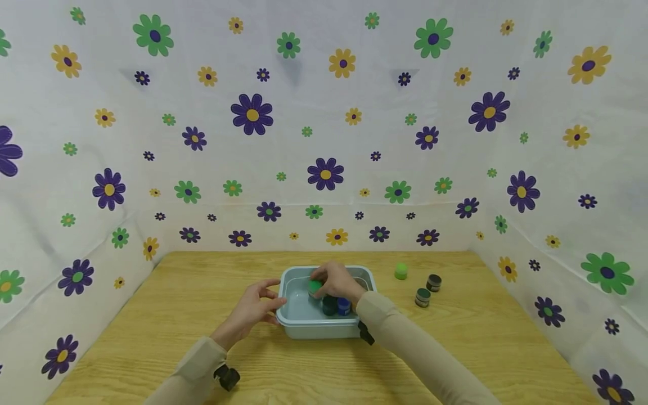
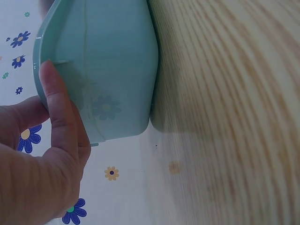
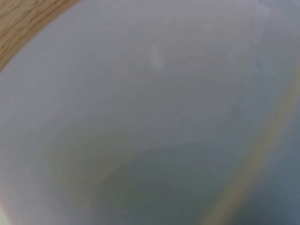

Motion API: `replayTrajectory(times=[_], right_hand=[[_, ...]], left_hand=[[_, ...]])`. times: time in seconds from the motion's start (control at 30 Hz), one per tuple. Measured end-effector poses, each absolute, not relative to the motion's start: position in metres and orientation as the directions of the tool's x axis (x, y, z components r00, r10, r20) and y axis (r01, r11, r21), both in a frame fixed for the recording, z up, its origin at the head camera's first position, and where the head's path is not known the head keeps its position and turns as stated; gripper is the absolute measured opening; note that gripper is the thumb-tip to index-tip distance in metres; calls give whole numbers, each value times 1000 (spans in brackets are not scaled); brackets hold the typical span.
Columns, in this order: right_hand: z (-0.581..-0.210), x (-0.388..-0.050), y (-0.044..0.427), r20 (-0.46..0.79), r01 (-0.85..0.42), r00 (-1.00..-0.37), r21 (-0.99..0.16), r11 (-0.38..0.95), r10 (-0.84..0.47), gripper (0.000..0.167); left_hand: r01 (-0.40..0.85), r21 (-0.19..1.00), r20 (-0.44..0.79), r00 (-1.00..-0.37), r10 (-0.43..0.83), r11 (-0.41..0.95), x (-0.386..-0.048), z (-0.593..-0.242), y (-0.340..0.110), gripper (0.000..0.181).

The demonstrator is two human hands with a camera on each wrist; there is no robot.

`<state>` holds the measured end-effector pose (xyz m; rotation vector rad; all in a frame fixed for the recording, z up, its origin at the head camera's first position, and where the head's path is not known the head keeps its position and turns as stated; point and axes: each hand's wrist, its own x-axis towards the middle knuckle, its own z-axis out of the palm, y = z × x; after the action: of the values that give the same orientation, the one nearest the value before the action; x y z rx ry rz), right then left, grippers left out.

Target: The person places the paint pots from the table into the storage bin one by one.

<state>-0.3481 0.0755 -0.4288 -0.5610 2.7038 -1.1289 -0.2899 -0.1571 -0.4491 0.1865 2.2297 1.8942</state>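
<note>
Green jar, pinched between your right hand's fingers, is inside the pale blue tub. Just nearer you than those fingers, a dark green jar and a blue jar stand side by side. Your left hand's relaxed fingers touch the tub's rim. Well right of your right fingers, a lime jar and two dark jars stand on the bench.

In the tub, cannot see all the green jar past the right hand; right of the tub, cannot read the nearer dark jar.
</note>
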Motion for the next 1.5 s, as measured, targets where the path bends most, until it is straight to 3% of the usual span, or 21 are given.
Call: replayTrajectory(times=[0.73,1.17,1.5], right_hand=[[-437,-350,74,60,-364,-903,-633,683,-426,31],[-429,-348,84,-10,-249,-918,-764,595,-396,37],[-414,-346,106,-31,-233,-873,-850,473,-486,37]], left_hand=[[-32,985,-73,-968,241,172,-288,-448,-158,61],[-54,982,-93,-972,214,182,-288,-447,-158,61],[-58,982,-96,-972,214,177,-287,-445,-157,60]])
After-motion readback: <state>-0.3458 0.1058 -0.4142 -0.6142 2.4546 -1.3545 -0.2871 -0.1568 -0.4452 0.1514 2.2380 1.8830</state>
